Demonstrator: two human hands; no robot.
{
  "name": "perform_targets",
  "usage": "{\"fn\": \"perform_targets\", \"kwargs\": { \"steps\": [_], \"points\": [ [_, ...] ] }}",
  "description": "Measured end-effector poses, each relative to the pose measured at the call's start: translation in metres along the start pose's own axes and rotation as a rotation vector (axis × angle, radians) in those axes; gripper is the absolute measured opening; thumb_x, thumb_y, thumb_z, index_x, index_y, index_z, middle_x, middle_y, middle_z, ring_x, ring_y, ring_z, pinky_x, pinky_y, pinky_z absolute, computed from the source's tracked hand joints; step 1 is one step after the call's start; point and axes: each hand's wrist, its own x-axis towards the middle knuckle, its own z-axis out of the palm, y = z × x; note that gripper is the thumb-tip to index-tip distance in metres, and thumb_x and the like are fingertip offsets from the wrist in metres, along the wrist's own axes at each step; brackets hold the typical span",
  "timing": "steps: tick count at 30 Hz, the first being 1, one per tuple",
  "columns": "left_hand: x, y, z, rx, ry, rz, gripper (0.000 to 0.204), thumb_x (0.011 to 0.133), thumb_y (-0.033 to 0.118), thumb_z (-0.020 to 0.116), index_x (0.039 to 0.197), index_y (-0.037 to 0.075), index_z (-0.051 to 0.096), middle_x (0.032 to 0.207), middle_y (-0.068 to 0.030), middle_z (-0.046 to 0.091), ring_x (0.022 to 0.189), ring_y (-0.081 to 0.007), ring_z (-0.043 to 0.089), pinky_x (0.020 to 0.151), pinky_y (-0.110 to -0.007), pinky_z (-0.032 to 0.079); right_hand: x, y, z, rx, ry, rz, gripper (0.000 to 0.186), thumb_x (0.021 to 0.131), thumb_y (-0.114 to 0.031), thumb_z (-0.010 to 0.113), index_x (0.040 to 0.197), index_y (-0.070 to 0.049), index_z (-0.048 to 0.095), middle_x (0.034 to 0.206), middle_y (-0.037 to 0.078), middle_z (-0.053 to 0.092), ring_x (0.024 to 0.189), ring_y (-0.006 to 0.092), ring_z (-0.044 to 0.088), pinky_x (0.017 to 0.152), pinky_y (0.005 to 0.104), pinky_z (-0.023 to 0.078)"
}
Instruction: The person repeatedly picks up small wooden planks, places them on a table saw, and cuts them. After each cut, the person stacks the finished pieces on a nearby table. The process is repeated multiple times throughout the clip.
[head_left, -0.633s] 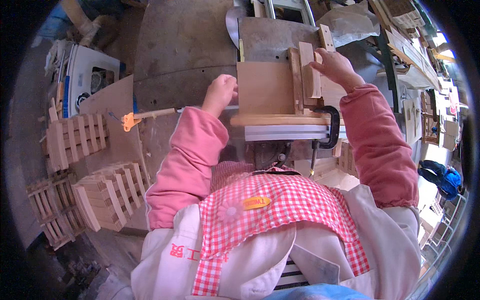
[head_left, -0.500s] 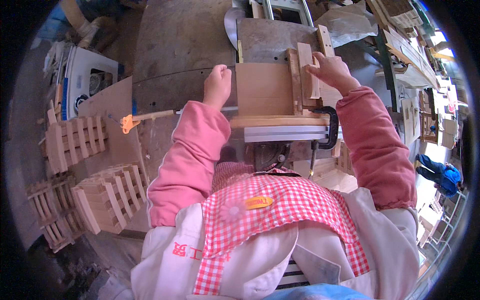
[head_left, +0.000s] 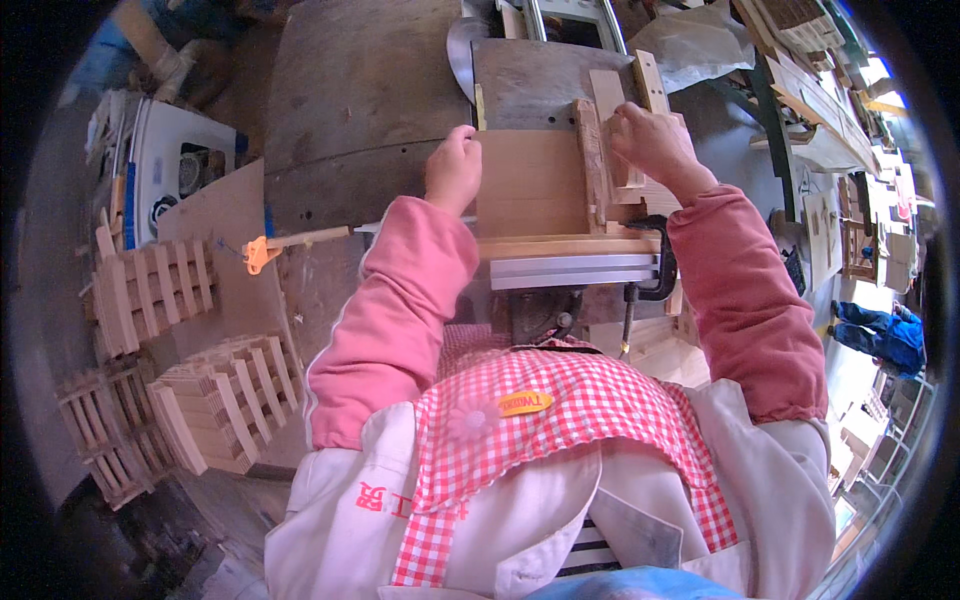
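Mostly, we work over a dark grey, scuffed saw table [head_left: 350, 110] with a seam across it and a curved metal blade [head_left: 460, 60] toward its far edge. Past its left edge stands a white machine [head_left: 160, 140]; well beyond its right edge, in brighter light, is a person in blue [head_left: 885, 335].

Counting, we find one tan panel [head_left: 530, 185], two narrow strips running away from us, namely a rough strip [head_left: 590, 165] and a pale strip [head_left: 606, 90], one black clamp [head_left: 668, 255], one orange clip [head_left: 257, 255] by a wooden rod, and three slatted wooden stacks [head_left: 230, 395] off to the left.

The tan panel is flat, thin-looking and smooth, its straight left edge open to view. It lies toward the table's near edge, just behind a wooden rail [head_left: 560, 245] and a silver rail [head_left: 575, 270]; the clamp sits at the rails' right end. The rough strip lies along the panel's right side.

Our left hand [head_left: 454, 170] is at the panel's left edge, fingers curled close together; we cannot tell whether they hold anything. Our right hand [head_left: 660, 150] bends its fingers narrowly over the pale strip, and we cannot tell whether they grip it.
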Motion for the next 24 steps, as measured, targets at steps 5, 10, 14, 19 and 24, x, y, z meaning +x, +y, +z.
{"fn": "perform_targets", "kwargs": {
  "steps": [5,10,14,19,24],
  "points": [
    [0.007,-0.012,-0.001,-0.126,-0.025,-0.074,0.037,0.091,0.024,0.043,0.117,0.004,0.061,0.11,-0.0208,0.066,0.104,-0.0381,0.062,0.091,-0.044,0.047,0.004,-0.03,-0.021,0.075,-0.02,0.093,0.044,0.084,-0.035,0.056,0.122,-0.013,0.054,0.096,0.018,0.069,0.089,0.0377,0.066,0.083,0.0447,0.05],
    [0.014,-0.018,0.002,-0.089,-0.008,-0.04,0.037,0.092,0.024,0.044,0.116,0.002,0.061,0.11,-0.0221,0.065,0.104,-0.0393,0.061,0.092,-0.045,0.047,-0.005,-0.026,-0.021,0.075,0.042,0.127,0.045,0.083,-0.038,0.058,0.119,-0.011,0.056,0.095,0.021,0.068,0.09,0.04,0.065,0.082,0.0466,0.05],
    [0.019,-0.021,0.008,-0.092,-0.018,-0.088,0.037,0.092,0.024,0.045,0.114,0.002,0.063,0.108,-0.0218,0.066,0.104,-0.0387,0.062,0.091,-0.045,0.047,-0.031,-0.003,-0.021,0.128,0.136,0.173,0.044,0.082,-0.038,0.059,0.117,-0.011,0.058,0.096,0.021,0.068,0.094,0.0389,0.065,0.082,0.0455,0.051],
    [0.019,-0.025,0.011,-0.172,-0.026,-0.133,0.035,0.091,0.025,0.048,0.11,0.001,0.064,0.106,-0.0212,0.067,0.103,-0.0372,0.063,0.089,-0.044,0.048,-0.044,-0.007,-0.018,0.23,0.095,0.211,0.045,0.082,-0.037,0.061,0.118,-0.011,0.057,0.098,0.02,0.068,0.094,0.0377,0.065,0.081,0.0449,0.051],
    [0.008,-0.022,0.003,-0.339,-0.068,-0.149,0.036,0.092,0.025,0.051,0.113,-0.001,0.062,0.109,-0.022,0.066,0.095,-0.0374,0.065,0.086,-0.041,0.05,-0.023,-0.049,-0.012,0.289,0.084,0.148,0.045,0.083,-0.038,0.061,0.119,-0.011,0.056,0.101,0.02,0.068,0.094,0.0375,0.065,0.08,0.0453,0.051]
  ]
}}
